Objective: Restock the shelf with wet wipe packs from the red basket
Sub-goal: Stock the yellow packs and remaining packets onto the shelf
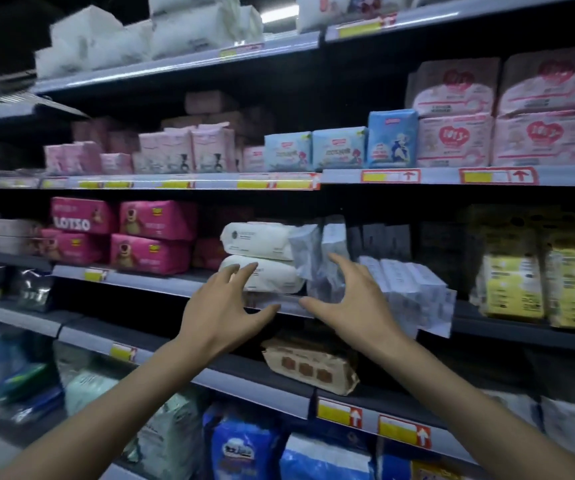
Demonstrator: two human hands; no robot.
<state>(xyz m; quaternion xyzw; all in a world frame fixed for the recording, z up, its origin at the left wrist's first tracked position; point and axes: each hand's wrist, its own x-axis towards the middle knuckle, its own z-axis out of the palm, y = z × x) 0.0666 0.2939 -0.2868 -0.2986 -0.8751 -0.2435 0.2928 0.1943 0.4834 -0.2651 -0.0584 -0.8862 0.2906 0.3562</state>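
Two white wet wipe packs point(262, 258) lie stacked on the middle shelf point(161, 284). Beside them on the right stand pale lilac packs point(317, 258), tilted, with more of the same point(414, 289) further right. My left hand point(223, 306) reaches toward the lower white pack with fingers spread, its fingertips just in front of it. With fingers apart and holding nothing, my right hand point(352, 299) hovers in front of the lilac packs. Whether either hand touches a pack is unclear. The red basket is out of view.
Pink bear-print packs point(147, 237) sit to the left on the same shelf and yellow packs point(556, 285) to the right. A brown pack point(310, 365) lies on the shelf below. Pink and blue packs point(338, 148) fill the shelf above.
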